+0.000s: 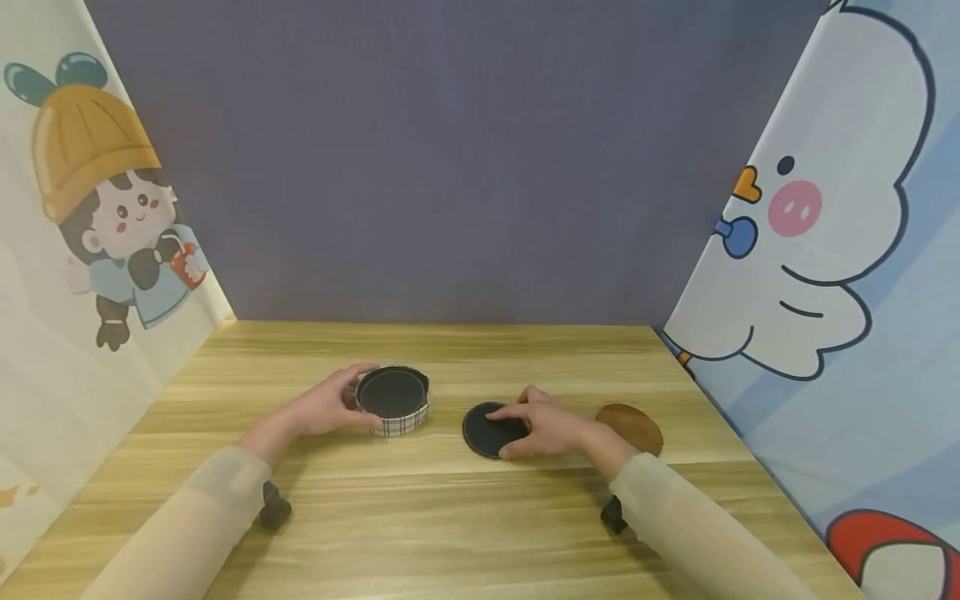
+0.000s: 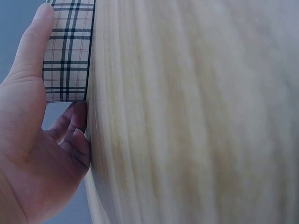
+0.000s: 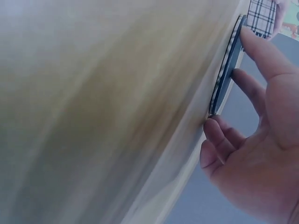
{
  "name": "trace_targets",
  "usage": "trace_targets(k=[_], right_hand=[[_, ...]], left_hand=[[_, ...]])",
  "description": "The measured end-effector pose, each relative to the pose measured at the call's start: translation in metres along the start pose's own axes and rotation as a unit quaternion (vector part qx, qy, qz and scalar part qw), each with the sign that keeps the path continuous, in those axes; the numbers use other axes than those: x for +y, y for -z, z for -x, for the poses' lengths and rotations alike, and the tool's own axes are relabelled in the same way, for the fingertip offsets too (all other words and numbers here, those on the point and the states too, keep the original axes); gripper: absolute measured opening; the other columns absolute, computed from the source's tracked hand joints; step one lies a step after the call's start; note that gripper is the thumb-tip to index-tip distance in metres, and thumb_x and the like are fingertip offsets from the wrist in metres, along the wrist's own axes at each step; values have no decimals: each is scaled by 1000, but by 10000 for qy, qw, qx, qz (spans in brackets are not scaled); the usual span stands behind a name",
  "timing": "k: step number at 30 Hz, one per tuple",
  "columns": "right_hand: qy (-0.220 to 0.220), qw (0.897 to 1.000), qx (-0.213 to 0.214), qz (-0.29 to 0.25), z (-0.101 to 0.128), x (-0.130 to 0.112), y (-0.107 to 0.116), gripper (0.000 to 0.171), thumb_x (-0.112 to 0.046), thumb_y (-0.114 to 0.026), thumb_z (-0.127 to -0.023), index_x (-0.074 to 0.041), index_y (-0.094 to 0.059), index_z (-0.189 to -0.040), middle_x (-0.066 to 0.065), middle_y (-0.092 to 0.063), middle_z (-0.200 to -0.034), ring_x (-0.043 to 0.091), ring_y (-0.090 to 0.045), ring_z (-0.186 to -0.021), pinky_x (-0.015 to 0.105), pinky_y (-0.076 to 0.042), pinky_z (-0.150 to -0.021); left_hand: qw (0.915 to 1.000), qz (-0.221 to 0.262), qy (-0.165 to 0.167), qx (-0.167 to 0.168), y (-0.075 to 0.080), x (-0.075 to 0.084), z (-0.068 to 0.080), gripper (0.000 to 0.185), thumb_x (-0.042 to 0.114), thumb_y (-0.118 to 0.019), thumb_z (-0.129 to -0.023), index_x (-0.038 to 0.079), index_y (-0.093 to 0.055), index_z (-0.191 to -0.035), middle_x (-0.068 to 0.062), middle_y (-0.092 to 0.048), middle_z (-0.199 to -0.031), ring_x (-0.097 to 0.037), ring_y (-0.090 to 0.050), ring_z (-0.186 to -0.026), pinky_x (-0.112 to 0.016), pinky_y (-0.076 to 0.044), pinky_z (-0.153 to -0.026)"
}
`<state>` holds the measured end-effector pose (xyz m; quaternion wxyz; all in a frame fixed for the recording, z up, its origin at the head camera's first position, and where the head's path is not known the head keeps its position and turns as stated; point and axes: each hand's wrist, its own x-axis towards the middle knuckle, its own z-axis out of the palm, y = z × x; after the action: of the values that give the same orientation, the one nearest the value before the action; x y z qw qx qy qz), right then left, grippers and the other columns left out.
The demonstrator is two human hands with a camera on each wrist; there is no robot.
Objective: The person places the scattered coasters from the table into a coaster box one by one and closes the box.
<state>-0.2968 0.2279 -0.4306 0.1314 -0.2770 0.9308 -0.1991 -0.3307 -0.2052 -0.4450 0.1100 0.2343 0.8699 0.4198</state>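
My left hand (image 1: 330,406) holds a round plaid holder (image 1: 401,426) on the table, thumb at its near side and fingers round the far side. Its black top surface lies within a raised rim. In the left wrist view the plaid wall (image 2: 70,51) stands upright beside the thumb. My right hand (image 1: 551,429) spans a round black coaster (image 1: 483,435) lying flat to the right of the holder. The thumb is at its near edge, the index finger on top, other fingers at the far edge. In the right wrist view the coaster (image 3: 226,74) appears nearly edge-on, with a light stitched rim.
A brown, rounded flat piece (image 1: 633,427) lies right of my right hand, partly behind the wrist. The wood-grain table (image 1: 420,533) meets a grey back panel (image 1: 450,167). Cartoon-printed panels (image 1: 810,275) rise at both sides.
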Motion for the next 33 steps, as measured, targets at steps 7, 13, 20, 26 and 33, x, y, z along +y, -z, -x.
trace_targets(k=[7,13,20,26,33], right_hand=[[-105,9996,-94,-239,9,-5,-3,71,-52,-88,-93,-35,-62,-156,7,-51,-124,21,-47,-102,43,-46,-90],[-26,9987,-257,-445,9,-3,0,79,-50,-88,-93,-34,-55,-162,8,-49,-126,23,-51,-102,44,-48,-89],[241,9992,-267,-197,-4,-1,1,88,-56,-92,-86,-40,-52,-163,12,-40,-165,37,-38,-151,64,-43,-116],[267,9984,-495,81,-14,-3,0,93,-60,-91,-84,-45,-48,-164,7,-37,-173,39,-30,-160,70,-37,-122],[333,9982,-478,106,-20,-4,-2,92,-56,-92,-83,-42,-50,-164,4,-42,-166,35,-36,-154,66,-39,-120]], left_hand=[[9999,-24,106,-19,1,-2,0,109,33,-95,-89,6,-28,-171,-28,-60,-145,-35,-71,-122,-62,-55,-111],[9998,-53,172,-20,0,-2,1,110,33,-95,-88,7,-29,-172,-28,-58,-146,-35,-70,-122,-63,-54,-111],[9999,18,165,18,-1,-1,1,110,32,-96,-87,7,-29,-171,-27,-61,-143,-33,-72,-120,-58,-56,-110],[9999,-2,117,27,-1,-2,1,111,34,-96,-88,7,-29,-172,-27,-59,-143,-31,-70,-119,-56,-57,-107],[10000,40,75,19,0,-2,1,110,32,-96,-88,7,-28,-172,-25,-62,-141,-29,-71,-116,-55,-58,-106]])
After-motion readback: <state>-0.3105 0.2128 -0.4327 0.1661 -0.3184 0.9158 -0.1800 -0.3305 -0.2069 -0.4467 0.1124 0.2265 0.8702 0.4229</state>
